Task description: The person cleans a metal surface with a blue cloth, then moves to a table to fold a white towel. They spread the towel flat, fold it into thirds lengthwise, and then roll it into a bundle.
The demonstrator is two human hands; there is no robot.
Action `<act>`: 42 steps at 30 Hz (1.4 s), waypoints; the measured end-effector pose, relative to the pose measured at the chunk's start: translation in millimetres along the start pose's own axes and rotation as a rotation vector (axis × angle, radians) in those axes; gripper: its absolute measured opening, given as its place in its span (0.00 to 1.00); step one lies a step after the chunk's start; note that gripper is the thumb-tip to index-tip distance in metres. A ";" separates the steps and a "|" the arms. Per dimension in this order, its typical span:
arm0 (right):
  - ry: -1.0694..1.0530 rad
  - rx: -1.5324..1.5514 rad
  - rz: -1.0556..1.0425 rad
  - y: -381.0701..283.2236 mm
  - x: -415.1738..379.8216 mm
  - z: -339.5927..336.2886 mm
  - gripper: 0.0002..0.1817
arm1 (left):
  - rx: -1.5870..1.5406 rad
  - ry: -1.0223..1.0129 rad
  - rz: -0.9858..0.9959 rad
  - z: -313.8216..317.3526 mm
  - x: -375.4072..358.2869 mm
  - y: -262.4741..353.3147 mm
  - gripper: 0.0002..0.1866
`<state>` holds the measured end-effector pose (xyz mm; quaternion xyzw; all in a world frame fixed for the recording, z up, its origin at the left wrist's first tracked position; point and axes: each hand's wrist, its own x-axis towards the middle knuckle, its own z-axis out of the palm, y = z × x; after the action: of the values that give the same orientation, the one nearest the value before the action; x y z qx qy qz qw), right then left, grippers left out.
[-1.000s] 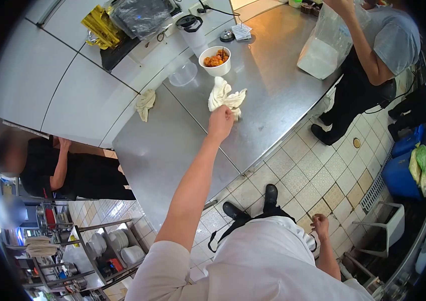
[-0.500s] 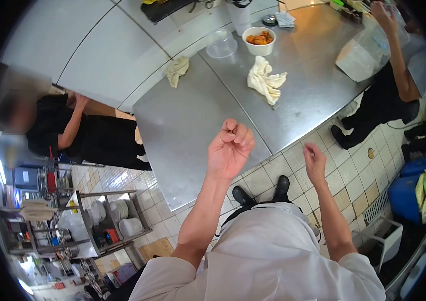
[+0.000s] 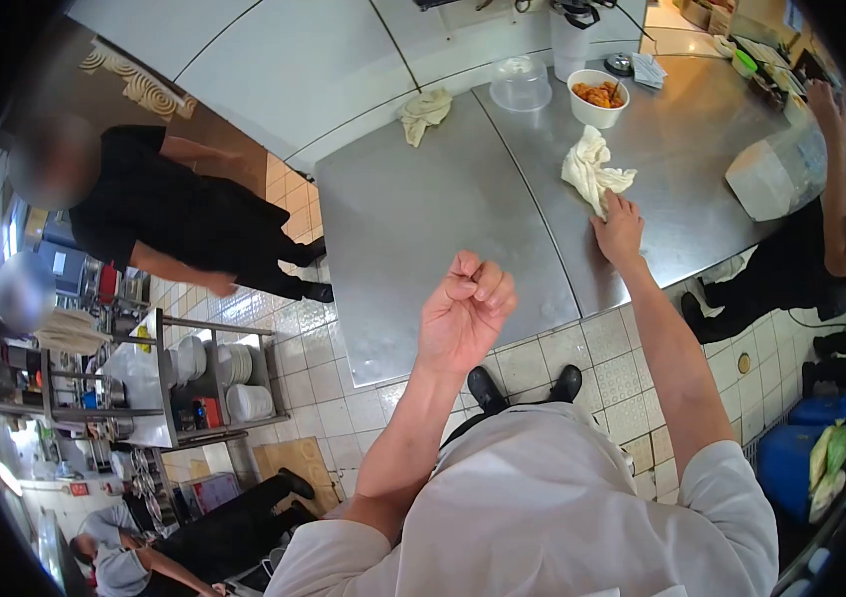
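White cloth [image 3: 594, 169] on tabletop [image 3: 433, 219], beyond right hand [image 3: 620, 234] at near edge, fingertips at cloth's near end, grip undetermined, left hand [image 3: 468, 310] curled closed, apart from cloth.

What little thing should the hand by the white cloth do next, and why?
Perhaps the right hand should gently pinch the white cloth: its fingertips are right at the near end, and the cloth lies bunched on the table.
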<state>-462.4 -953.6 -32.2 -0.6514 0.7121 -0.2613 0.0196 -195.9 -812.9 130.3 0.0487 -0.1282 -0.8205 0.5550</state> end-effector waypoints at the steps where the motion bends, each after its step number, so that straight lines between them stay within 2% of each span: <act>1: 0.005 0.016 -0.008 2.9 2.0 0.0 0.27 | -0.024 0.004 -0.001 0.2 -2.0 1.6 0.06; 2: 0.011 0.031 -0.014 5.0 3.4 1.3 0.25 | -0.048 0.007 -0.004 0.4 -3.6 2.5 0.06; 3: 0.104 0.043 -0.060 5.9 3.0 0.9 0.18 | -0.051 0.008 0.001 0.7 -5.2 3.1 0.06; 9: 0.081 0.218 -0.258 -9.6 -27.8 -2.4 0.06 | -0.036 0.022 0.040 -2.9 -5.6 5.7 0.09; 15: -0.105 0.312 -0.300 -53.8 -96.2 -28.4 0.04 | -0.073 0.012 0.007 -6.3 -2.7 5.2 0.13; 17: -0.167 0.313 -0.288 -65.0 -113.9 -42.1 0.04 | 0.038 0.039 0.029 -9.0 -1.6 4.3 0.15; 18: -0.235 0.326 -0.355 -70.1 -121.7 -50.6 0.04 | 0.037 0.034 0.019 -11.3 -1.2 4.7 0.15; 19: -0.303 0.338 -0.420 -74.6 -126.7 -59.9 0.05 | 0.178 0.070 0.028 -14.8 -1.1 5.5 0.14; 20: -0.296 0.331 -0.410 -78.4 -129.4 -70.2 0.05 | 0.319 0.104 0.037 -19.1 -1.1 5.9 0.14; 21: -0.312 0.347 -0.449 -81.9 -130.7 -81.9 0.06 | 0.315 0.096 0.026 -26.3 -1.0 6.8 0.14; 23: -0.330 0.358 -0.480 -91.3 -126.2 -110.5 0.09 | 0.538 0.045 -0.029 -40.9 0.3 7.7 0.08; 24: -0.324 0.350 -0.472 -95.3 -120.9 -123.2 0.09 | 0.533 0.036 -0.037 -43.0 1.9 6.1 0.08; 26: -0.192 0.416 -0.527 -103.7 -110.0 -144.7 0.09 | 0.783 0.084 -0.052 -44.6 4.3 3.4 0.10; 27: -0.187 0.409 -0.524 -109.7 -106.8 -154.3 0.09 | 0.781 0.075 -0.056 -38.1 7.2 -0.2 0.10; 29: -0.102 0.643 -0.495 -121.7 -100.0 -172.9 0.08 | 1.554 -0.154 0.255 -11.1 14.5 -11.0 0.16; 30: -0.098 0.638 -0.495 -126.4 -97.9 -183.7 0.08 | 1.551 -0.160 0.258 -0.4 15.2 -14.5 0.16; 32: -0.287 0.853 -0.330 -135.7 -94.0 -206.6 0.06 | 1.255 -0.217 0.089 20.8 15.0 -18.5 0.21; 33: -0.282 0.849 -0.331 -141.0 -90.6 -220.0 0.06 | 1.254 -0.225 0.090 31.0 15.7 -17.3 0.21; 35: -0.441 1.105 -0.098 -149.9 -81.4 -243.2 0.07 | 1.082 -0.154 0.052 51.8 18.0 -10.3 0.16; 36: -0.438 1.101 -0.101 -151.2 -76.2 -248.2 0.07 | 1.081 -0.159 0.056 65.0 19.0 -3.7 0.16; 38: -0.386 1.078 -0.296 -154.4 -66.8 -256.2 0.13 | 1.403 -0.088 -0.020 88.8 21.4 13.7 0.10; 39: -0.315 1.181 -0.224 -163.8 -64.8 -261.5 0.21 | 1.352 -0.082 0.107 93.8 23.2 19.3 0.06; 40: -0.313 1.180 -0.230 -165.3 -60.6 -261.7 0.21 | 1.353 -0.085 0.112 101.3 24.4 24.6 0.06; 42: -0.296 1.074 -0.357 -166.3 -47.7 -261.8 0.30 | 1.320 -0.037 0.352 118.5 26.4 35.3 0.06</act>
<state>-399.1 -820.6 244.9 -0.6896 0.3489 -0.4911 0.4019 -200.5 -831.2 255.3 0.3412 -0.6173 -0.4689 0.5318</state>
